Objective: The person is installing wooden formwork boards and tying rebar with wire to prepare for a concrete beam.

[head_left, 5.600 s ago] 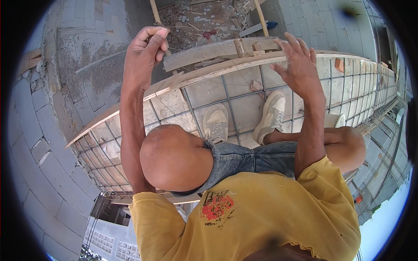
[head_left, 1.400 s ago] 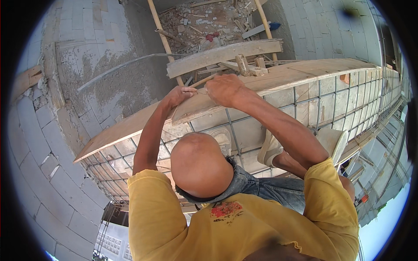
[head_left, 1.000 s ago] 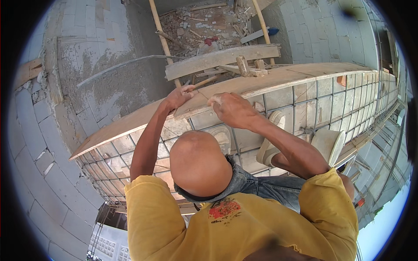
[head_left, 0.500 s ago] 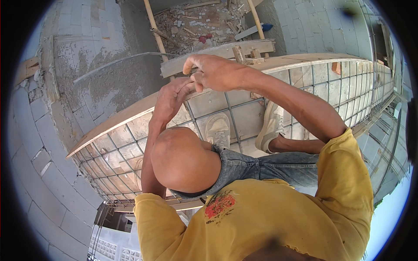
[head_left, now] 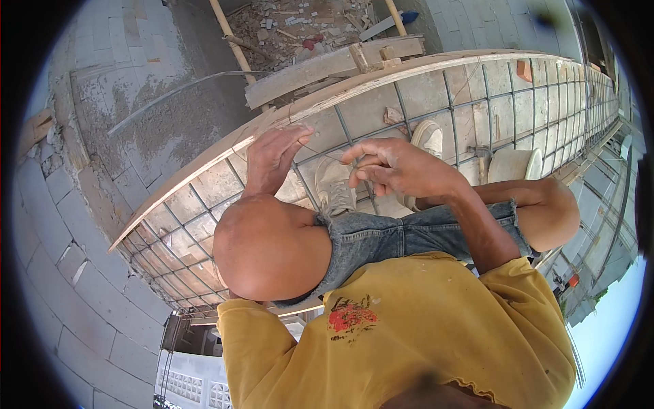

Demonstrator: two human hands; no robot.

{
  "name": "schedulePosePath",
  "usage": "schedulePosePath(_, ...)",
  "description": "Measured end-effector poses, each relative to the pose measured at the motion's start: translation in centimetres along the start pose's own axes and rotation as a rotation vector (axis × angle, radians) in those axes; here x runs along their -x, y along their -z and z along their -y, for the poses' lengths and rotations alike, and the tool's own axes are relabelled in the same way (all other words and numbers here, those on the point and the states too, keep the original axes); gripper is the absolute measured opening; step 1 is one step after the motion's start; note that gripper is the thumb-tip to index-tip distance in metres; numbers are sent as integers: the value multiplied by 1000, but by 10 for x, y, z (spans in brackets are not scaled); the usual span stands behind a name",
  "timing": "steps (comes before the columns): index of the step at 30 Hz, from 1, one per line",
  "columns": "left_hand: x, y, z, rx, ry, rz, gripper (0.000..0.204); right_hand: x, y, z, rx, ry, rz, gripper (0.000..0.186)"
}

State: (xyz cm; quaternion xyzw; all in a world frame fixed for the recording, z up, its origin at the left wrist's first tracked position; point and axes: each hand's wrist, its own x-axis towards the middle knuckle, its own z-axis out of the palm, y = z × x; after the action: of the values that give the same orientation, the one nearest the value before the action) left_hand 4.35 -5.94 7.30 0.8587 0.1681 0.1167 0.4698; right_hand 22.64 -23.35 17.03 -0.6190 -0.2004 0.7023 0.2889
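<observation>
there are two hands (head_left: 402, 165), two bamboo poles (head_left: 234, 42) and one shirt (head_left: 409, 320).

Thin wire (head_left: 320, 152) between left hand (head_left: 271, 157) and right hand (head_left: 402, 167): too fine to trace. Left forearm mostly hidden behind knee (head_left: 255, 245) below left fingers (head_left: 298, 130). Sneaker (head_left: 428, 135) beyond right fingers (head_left: 368, 146), partly covered. Bamboo pole (head_left: 234, 45) beyond left fingers, top cut off.

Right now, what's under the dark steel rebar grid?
Pale, flat panels show through openings in the grid. Areas behind the left hand, right hand and bent left knee are covered, so I can't see what's there.
</observation>
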Motion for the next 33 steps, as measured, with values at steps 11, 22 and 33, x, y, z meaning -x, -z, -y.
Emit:
schedulePosePath(11, 76, -45, 21, 116, 363, -198, 26, -120, -66, -128, 643, 208, -220, 25)
schedulePosePath(22, 56, -64, 49, 263, 547, -81, 23, -183, -76, -140, 672, 303, -582, 16)
schedulePosePath(33, 52, -43, 26, 950, 751, 116, 32, -78, -77, -132, 564, 344, -335, 16)
